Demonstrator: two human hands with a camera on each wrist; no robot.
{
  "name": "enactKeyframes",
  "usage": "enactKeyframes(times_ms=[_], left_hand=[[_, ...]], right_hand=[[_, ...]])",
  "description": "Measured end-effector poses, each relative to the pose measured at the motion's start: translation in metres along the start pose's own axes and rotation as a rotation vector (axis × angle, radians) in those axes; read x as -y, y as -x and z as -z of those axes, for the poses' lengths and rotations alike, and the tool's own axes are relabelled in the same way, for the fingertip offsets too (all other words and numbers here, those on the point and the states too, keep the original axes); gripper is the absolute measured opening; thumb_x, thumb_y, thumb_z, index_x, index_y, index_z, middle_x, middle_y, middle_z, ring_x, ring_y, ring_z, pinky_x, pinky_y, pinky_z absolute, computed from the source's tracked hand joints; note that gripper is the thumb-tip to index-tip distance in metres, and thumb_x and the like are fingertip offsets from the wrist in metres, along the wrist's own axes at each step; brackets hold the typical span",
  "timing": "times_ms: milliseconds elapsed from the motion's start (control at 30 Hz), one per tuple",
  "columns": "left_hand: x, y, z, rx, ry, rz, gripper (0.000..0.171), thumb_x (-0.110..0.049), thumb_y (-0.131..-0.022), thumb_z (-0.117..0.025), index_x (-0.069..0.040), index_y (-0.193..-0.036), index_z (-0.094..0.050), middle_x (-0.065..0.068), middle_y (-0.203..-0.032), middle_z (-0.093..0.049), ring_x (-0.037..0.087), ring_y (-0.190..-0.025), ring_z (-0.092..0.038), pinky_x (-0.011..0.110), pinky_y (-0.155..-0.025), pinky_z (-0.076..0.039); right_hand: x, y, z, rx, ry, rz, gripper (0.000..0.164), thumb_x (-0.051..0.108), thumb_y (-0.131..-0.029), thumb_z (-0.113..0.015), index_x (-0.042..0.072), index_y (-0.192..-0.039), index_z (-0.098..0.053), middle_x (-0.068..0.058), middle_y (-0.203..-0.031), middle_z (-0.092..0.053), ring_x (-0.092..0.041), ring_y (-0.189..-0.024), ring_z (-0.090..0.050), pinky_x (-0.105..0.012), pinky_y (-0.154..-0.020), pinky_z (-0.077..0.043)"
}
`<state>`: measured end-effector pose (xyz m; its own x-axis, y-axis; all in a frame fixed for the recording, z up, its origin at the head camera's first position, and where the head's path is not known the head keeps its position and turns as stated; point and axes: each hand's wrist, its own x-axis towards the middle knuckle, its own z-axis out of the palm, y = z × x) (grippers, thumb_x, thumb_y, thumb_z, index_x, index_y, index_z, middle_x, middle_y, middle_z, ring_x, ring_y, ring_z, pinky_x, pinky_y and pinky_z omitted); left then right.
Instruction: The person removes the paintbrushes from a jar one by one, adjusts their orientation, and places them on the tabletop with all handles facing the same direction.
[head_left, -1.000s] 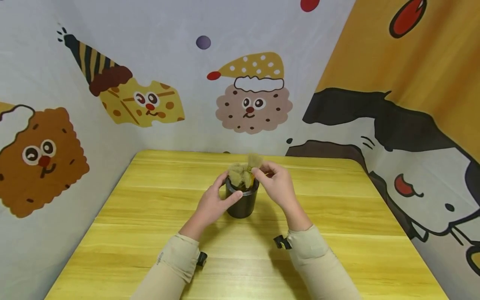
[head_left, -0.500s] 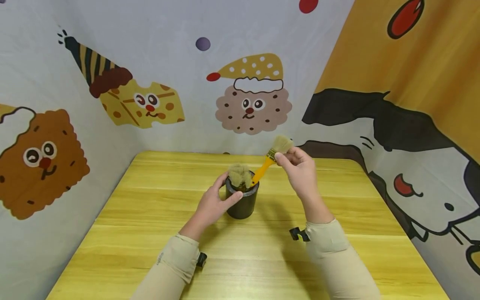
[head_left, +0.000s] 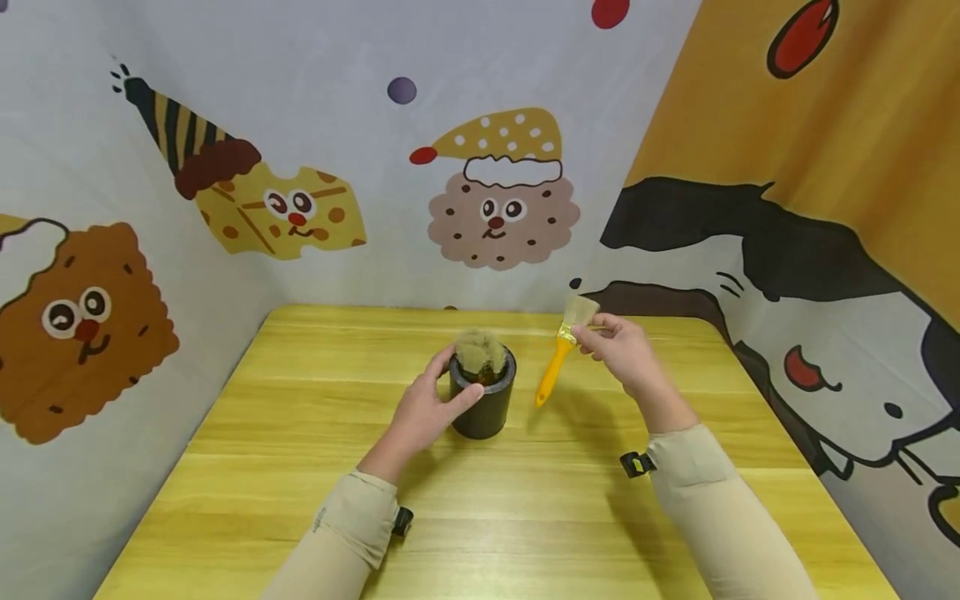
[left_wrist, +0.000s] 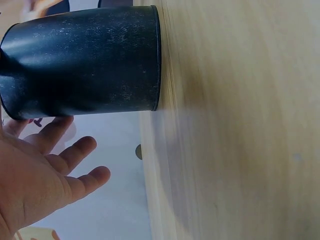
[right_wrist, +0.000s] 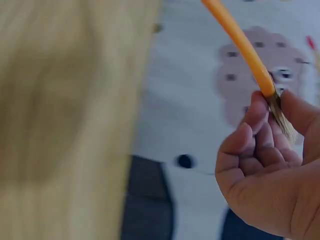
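Note:
A black cup [head_left: 483,412] stands upright on the table, with pale bristle heads of brushes [head_left: 478,350] bunched above its rim. My left hand [head_left: 420,412] holds the cup near the top, thumb on the near side and fingers round the left. In the left wrist view, the other fingers spread below the cup's dark wall [left_wrist: 85,62]. Right of the cup, my right hand [head_left: 626,354] pinches a paintbrush [head_left: 553,377] by its metal band. Its bristles point up and its yellow-orange handle hangs down, apart from the cup. The right wrist view shows thumb and fingertips on the band, the handle [right_wrist: 245,50] extending away.
A wooden table [head_left: 300,467] with yellow grain lies under both hands. Behind and beside it hangs a white cloth [head_left: 330,92] printed with cartoon figures, close against the table's far edge.
My right hand has drawn the paintbrush up out of the cup and carried it right, where its handle now hangs lower and clear of the rim. My left hand stays on the cup.

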<state>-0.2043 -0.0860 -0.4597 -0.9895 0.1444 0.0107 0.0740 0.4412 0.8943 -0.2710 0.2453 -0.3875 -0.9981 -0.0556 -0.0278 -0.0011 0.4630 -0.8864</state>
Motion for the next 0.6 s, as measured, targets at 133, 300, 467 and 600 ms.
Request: enactKeyframes(times_ms=[133,300,467,600], left_hand=[[0.001,0.0,0.0,-0.003,-0.003,-0.006,0.091,-0.079,-0.09,-0.067,-0.052,-0.165,-0.024,-0.002,-0.17,-0.042,0.037,-0.16,-0.037,0.071,-0.123,-0.034],[0.002,0.0,-0.001,-0.008,0.004,-0.009,0.087,-0.073,-0.093,-0.069,-0.052,-0.165,-0.025,-0.004,-0.169,-0.043,0.036,-0.16,-0.037,0.071,-0.123,-0.034],[0.002,0.0,-0.001,-0.013,0.005,-0.008,0.089,-0.078,-0.091,-0.068,-0.052,-0.165,-0.025,-0.003,-0.17,-0.042,0.036,-0.16,-0.037,0.071,-0.123,-0.035],[0.002,0.0,-0.001,-0.017,0.002,-0.014,0.09,-0.08,-0.09,-0.066,-0.052,-0.165,-0.025,-0.002,-0.17,-0.043,0.036,-0.159,-0.038,0.071,-0.122,-0.035]], right_hand=[[-0.031,-0.016,-0.011,0.117,0.061,-0.068,0.046,0.043,-0.105,-0.069,0.004,-0.131,-0.068,-0.012,-0.115,-0.078,-0.031,-0.107,-0.069,-0.034,-0.088,-0.056],[-0.056,-0.028,-0.028,0.169,0.139,-0.09,0.038,0.039,-0.106,-0.069,0.003,-0.119,-0.072,-0.015,-0.11,-0.075,-0.034,-0.105,-0.069,-0.045,-0.091,-0.058],[-0.064,-0.037,-0.044,0.205,0.213,-0.086,0.044,0.036,-0.105,-0.07,0.001,-0.131,-0.07,-0.014,-0.114,-0.077,-0.028,-0.104,-0.073,-0.045,-0.094,-0.061],[-0.068,-0.042,-0.055,0.217,0.232,-0.088,0.046,0.03,-0.105,-0.071,-0.003,-0.136,-0.068,-0.016,-0.111,-0.077,-0.023,-0.094,-0.072,-0.038,-0.087,-0.061]])
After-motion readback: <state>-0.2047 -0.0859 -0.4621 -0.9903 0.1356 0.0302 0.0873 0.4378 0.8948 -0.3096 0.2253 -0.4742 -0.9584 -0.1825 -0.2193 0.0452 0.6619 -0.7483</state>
